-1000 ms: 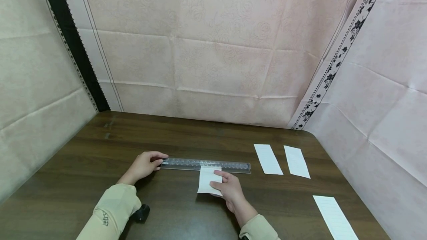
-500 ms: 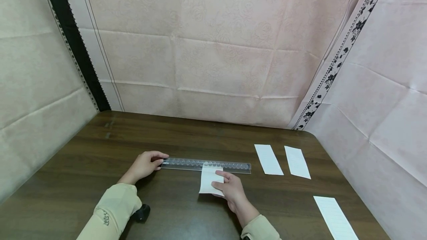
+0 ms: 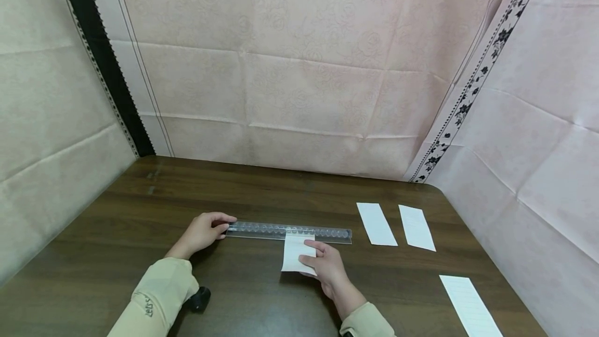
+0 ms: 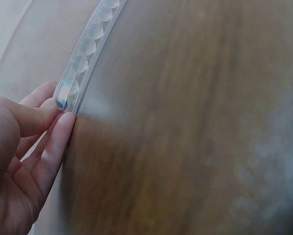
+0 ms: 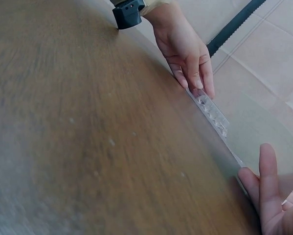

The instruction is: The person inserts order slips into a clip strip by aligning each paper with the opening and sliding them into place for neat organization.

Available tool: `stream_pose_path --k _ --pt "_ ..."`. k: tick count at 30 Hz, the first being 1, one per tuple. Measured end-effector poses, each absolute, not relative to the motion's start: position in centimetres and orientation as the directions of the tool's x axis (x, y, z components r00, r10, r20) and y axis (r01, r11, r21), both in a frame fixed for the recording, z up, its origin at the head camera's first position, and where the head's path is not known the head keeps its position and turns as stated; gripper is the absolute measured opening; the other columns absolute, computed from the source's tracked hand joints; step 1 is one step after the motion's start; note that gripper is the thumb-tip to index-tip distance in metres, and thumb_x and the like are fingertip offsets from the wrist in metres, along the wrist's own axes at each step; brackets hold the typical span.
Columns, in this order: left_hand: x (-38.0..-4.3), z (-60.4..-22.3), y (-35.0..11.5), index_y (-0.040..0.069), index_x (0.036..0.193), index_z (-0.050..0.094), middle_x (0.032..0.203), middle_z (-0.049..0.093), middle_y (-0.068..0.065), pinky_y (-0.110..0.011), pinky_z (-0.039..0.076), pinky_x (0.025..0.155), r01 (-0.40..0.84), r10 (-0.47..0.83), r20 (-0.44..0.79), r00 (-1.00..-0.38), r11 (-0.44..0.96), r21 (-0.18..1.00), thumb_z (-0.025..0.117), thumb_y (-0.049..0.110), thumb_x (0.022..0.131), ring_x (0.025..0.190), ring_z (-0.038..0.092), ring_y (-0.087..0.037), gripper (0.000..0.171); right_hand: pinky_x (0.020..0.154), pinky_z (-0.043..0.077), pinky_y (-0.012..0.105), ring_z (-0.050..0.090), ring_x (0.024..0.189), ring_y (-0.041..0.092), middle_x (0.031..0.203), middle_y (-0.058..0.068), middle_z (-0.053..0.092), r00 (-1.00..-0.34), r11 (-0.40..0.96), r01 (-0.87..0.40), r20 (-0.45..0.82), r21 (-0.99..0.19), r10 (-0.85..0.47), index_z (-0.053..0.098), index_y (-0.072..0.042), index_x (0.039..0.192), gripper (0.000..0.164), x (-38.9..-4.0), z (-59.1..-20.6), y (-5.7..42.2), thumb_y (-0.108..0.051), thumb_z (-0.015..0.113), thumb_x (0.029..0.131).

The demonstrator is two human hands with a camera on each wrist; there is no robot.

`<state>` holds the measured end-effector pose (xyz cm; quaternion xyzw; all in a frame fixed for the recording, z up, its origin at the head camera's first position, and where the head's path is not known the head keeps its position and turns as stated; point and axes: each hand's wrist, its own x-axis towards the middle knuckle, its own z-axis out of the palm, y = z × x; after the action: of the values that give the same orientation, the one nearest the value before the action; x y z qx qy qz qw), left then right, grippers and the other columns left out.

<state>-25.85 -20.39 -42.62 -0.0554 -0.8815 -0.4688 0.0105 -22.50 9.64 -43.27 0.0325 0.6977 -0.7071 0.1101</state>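
By the left hand (image 3: 204,231), the nine-o'clock end of a long clear plastic strip (image 3: 262,231) is pinched; by the right hand (image 3: 329,268), a white rectangular paper slip (image 3: 294,255) is gripped, its twelve-o'clock end overlapping the strip. The strip is judged light, stiff and slick, best held at its ends; the slip, flimsy and easily creased, by its edges. At the right hand's two o'clock, two other white paper pieces (image 3: 376,224) are seen on the brown wood-grain table (image 3: 252,295).

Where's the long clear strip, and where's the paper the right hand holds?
Clear strip (image 3: 268,230): head view, near its middle.
Held paper (image 3: 293,252): head view, on its uncovered white face.
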Motion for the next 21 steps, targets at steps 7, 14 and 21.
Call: stream_pose_path --k 7,14,21 --pt "-25.9 -42.7 -20.4 0.004 0.111 0.067 0.112 0.061 -0.017 -0.027 0.054 0.066 0.113 0.095 0.073 -0.993 0.552 0.826 0.056 0.000 0.092 0.080 0.062 -0.016 0.023 0.064 0.056 0.035 0.065 0.080 0.021 0.107 0.023 0.063 -0.974 0.003 0.203 -0.203 -0.979 -0.101 0.051 0.012 0.123 0.045 -22.5 -43.3 9.9 0.008 0.066 0.081" --pt "-25.8 -42.6 -20.4 0.003 0.111 0.067 0.111 0.061 -0.017 -0.027 0.054 0.066 0.118 0.097 0.078 -0.992 0.545 0.830 0.056 0.000 0.091 0.080 0.062 -0.016 0.022 0.065 0.056 0.036 0.065 0.078 0.021 0.106 0.022 0.064 -0.973 0.007 0.204 -0.203 -0.979 -0.107 0.051 0.012 0.123 0.045 -22.5 -43.3 10.3 0.008 0.065 0.081" --pt "-25.7 -42.5 -20.3 0.003 0.111 0.067 0.111 0.061 -0.017 -0.028 0.054 0.066 0.125 0.098 0.085 -0.992 0.544 0.830 0.056 0.000 0.091 0.080 0.062 -0.017 0.022 0.065 0.056 0.035 0.064 0.079 0.021 0.108 0.023 0.063 -0.972 0.015 0.209 -0.210 -0.978 -0.106 0.050 0.012 0.124 0.046 -22.5 -43.1 10.7 0.008 0.065 0.081"
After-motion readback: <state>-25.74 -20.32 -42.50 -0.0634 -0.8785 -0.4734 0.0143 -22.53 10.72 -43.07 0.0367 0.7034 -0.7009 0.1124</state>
